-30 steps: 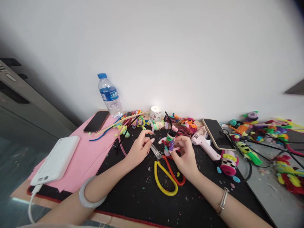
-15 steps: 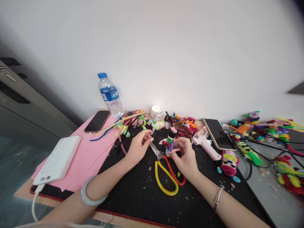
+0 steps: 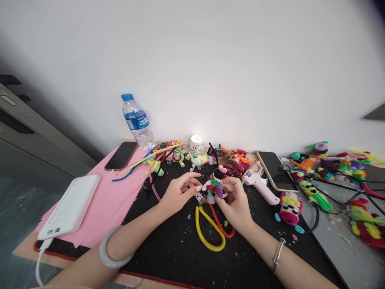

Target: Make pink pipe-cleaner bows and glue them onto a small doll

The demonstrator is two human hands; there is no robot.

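Over the black mat (image 3: pixel 168 249), my right hand (image 3: pixel 237 200) pinches a small pipe-cleaner doll (image 3: pixel 215 181) with a pink topknot, black head and green and purple body. My left hand (image 3: pixel 179 192) has come up against the doll's left side, its fingertips closed on a pale limb of it. Directly under both hands lie scissors (image 3: pixel 210 224) with one yellow and one red loop handle, blades pointing up towards the doll.
A pink glue gun (image 3: pixel 258 182) and a phone (image 3: pixel 273 169) lie right of my hands. Several pipe-cleaner figures (image 3: pixel 327 166) and black cables crowd the right side. At the back stand a water bottle (image 3: pixel 137 122) and a lit candle (image 3: pixel 196 144). On pink paper (image 3: pixel 114 192) at the left sit another phone (image 3: pixel 121 155) and a white box (image 3: pixel 69 205).
My left hand moved right from beside the scissor blades to the doll and closed on it. The right hand turned the doll slightly and kept hold.
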